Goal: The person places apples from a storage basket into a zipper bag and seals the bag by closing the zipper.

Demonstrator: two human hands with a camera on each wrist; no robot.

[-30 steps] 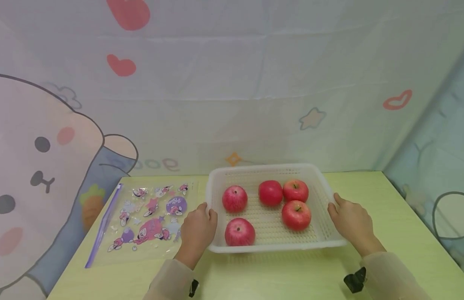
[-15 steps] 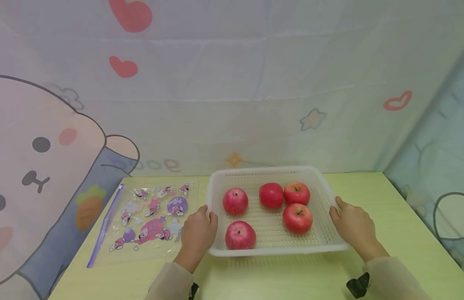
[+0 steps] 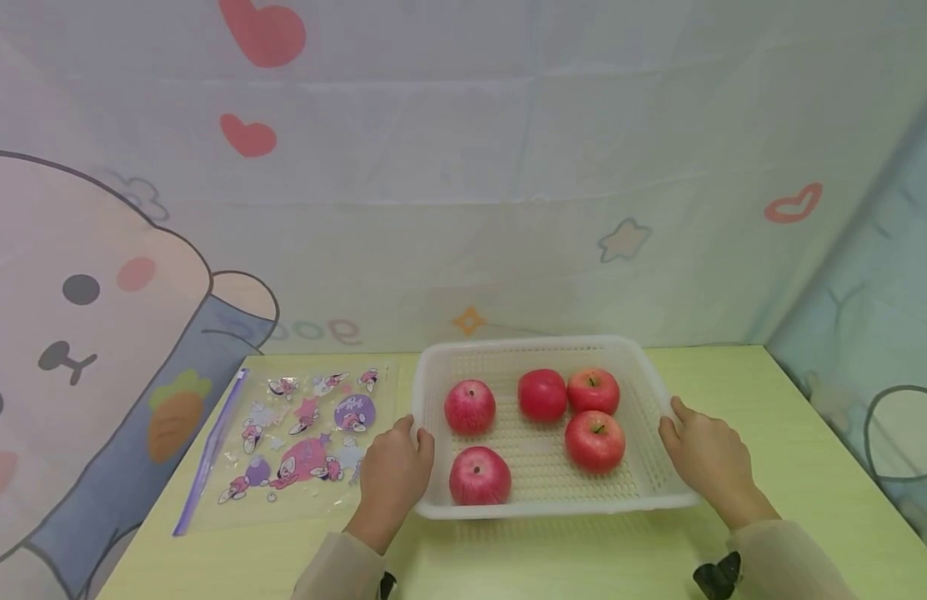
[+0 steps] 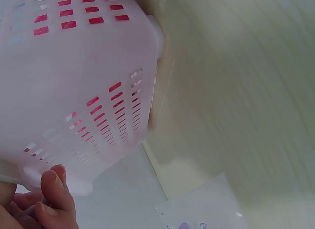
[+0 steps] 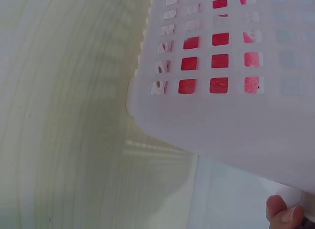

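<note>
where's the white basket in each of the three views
Head: white basket sits low at centre-right on the table, held at both sides.
Left wrist: it fills the upper left, fingers below it.
Right wrist: it fills the upper right.
Shared landmark: red apples showing through its slots.

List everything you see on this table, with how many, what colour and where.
apples: five, red, inside the basket
basket: one, white perforated plastic, middle of the table
zip bag: one, clear with pink and purple cartoon prints and a purple zip strip, flat on the table left of the basket
table: one, pale yellow-green
backdrop: one, pale cloth with hearts, a star and a cartoon bunny, behind the table
left hand: one, grips the basket's left rim
right hand: one, grips the basket's right rim
</note>
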